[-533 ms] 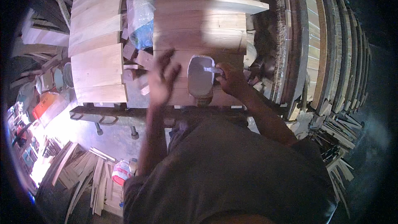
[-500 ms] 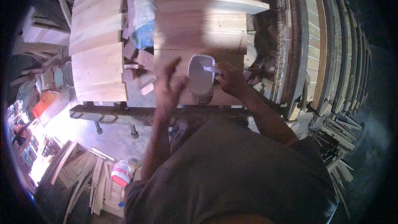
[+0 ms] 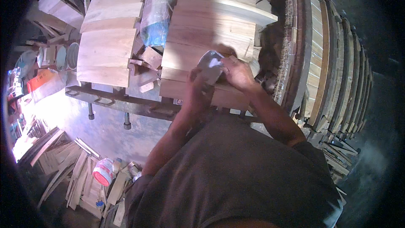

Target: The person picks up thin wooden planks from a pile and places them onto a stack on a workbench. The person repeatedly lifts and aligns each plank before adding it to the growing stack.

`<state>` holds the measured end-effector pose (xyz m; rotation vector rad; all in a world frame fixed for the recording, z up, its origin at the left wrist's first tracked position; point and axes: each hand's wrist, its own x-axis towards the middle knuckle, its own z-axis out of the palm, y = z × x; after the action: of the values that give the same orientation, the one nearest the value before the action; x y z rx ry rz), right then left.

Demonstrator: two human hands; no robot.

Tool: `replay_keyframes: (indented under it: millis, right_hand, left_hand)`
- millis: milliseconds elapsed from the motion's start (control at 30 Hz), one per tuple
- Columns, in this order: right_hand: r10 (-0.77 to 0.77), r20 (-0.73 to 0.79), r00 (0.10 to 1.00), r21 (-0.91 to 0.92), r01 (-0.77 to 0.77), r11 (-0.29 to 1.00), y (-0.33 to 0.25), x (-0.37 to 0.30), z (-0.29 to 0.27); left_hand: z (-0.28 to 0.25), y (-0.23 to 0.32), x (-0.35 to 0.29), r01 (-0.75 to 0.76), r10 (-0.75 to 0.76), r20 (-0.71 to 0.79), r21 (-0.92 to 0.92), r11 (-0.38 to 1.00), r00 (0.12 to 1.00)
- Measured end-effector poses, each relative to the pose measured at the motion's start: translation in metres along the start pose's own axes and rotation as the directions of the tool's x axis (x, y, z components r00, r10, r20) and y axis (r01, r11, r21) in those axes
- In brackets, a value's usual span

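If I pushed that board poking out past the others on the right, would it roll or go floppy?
The board probably wouldn't roll: it looks flat with straight edges, so it might slide instead. It's likely stiff, since its end sticks out past the neighbouring boards without visibly sagging.

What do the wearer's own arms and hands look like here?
Left hand and right hand: both bare, no gloves visible. The forearms are uncovered up to the dark, plain-looking sleeves of a dark shirt.
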<state>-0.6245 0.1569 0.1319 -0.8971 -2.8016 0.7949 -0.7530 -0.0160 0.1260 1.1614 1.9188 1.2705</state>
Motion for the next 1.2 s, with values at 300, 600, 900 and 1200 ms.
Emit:
replay_keyframes:
  millis: [300,600,900,1200]
  right_hand:
    - [0.092,-0.016,0.996,0.090,-0.090,0.992,0.015,0.031,-0.010]
    - [0.383,0.075,0.921,0.436,-0.376,0.818,0.034,0.075,-0.047]
    - [0.520,0.416,0.746,0.665,-0.640,0.385,0.070,0.072,-0.042]
    - [0.670,0.419,0.613,0.665,-0.709,0.233,0.073,0.050,-0.033]
  left_hand:
    - [-0.052,0.013,0.091,-0.255,0.208,0.249,0.176,0.951,0.946]
    - [-0.062,0.027,0.138,-0.071,0.036,0.251,0.131,0.989,0.967]
    - [-0.060,-0.009,0.086,0.061,-0.059,-0.015,0.188,0.980,0.998]
    - [-0.052,-0.079,0.042,0.301,-0.332,-0.031,0.505,0.809,0.943]
